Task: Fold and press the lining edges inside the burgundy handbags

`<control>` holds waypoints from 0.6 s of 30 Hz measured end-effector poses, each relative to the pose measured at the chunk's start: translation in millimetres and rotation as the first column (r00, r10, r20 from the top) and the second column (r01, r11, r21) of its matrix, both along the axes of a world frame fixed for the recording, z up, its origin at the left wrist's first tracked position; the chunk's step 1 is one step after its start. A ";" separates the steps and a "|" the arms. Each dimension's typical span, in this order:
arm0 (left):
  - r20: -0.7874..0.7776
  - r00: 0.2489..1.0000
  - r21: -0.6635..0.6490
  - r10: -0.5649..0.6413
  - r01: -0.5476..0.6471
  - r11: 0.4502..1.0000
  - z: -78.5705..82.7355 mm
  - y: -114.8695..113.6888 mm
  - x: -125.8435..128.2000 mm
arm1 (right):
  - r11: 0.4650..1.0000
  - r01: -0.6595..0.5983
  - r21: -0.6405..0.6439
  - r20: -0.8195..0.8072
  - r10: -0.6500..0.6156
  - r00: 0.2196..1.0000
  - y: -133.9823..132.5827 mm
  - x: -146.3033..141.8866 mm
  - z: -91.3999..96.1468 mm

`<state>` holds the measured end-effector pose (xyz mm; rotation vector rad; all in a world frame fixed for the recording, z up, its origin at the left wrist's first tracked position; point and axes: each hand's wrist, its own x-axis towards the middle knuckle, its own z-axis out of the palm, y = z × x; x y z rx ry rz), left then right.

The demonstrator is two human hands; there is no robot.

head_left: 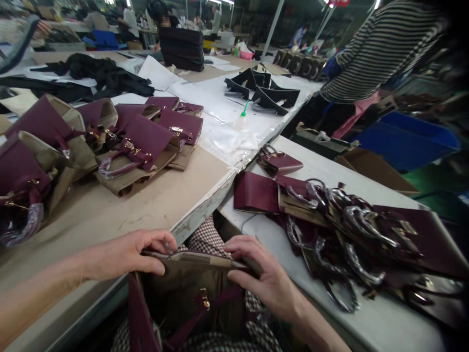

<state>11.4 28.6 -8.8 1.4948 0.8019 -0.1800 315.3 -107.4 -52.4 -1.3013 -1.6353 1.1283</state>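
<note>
- Maroon bags [144,134] crowd the far left of the tan table [161,205], well beyond my left arm, some with wrapped handles.
- A second pile of bags [337,220] covers much of the white table [395,320] to my right, its plastic-wrapped handles looping over one another, the nearest ones not far from my right wrist.
- Beyond, on white sheeting [205,95], stand a bottle [241,120] with a green tip and some black pieces [278,95]; black cloth [91,71] lies heaped to the left, and a black stack [182,49] rises further back.
- A person [388,49] in a striped top is at the far right, near a blue bin [406,139] and a carton [377,168].
- The near edge of the tan table runs under my left forearm, close beside my work.
- The bag [176,286] I am handling is over my lap, on checked cloth [208,234], its brown side and gold clasp [204,298] showing below my hands.
- My left hand [122,253] pinches the left end of its upper rim, thumb on the near side, fingers behind.
- My right hand [269,276] grips the right end likewise, curled fingers over the far side, thumb nearer me; the rim stretches between both.
</note>
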 end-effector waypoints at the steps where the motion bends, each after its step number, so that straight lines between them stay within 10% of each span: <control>1: -0.008 1.000 0.005 0.008 -0.008 1.000 0.0 -0.4 0.1 | 0.996 -0.015 0.084 0.104 0.006 0.995 -0.3 -1.7 3.7; 8: 0.023 1.000 0.017 0.021 -0.022 1.000 -4.8 -0.6 -1.7 | 0.910 -0.214 0.355 0.583 -0.036 0.812 2.3 -14.3 31.7; 18: 0.063 0.998 0.018 0.007 -0.008 1.000 -8.1 -2.2 -5.9 | 0.982 -0.074 0.172 0.411 -0.003 0.912 2.7 -29.1 29.1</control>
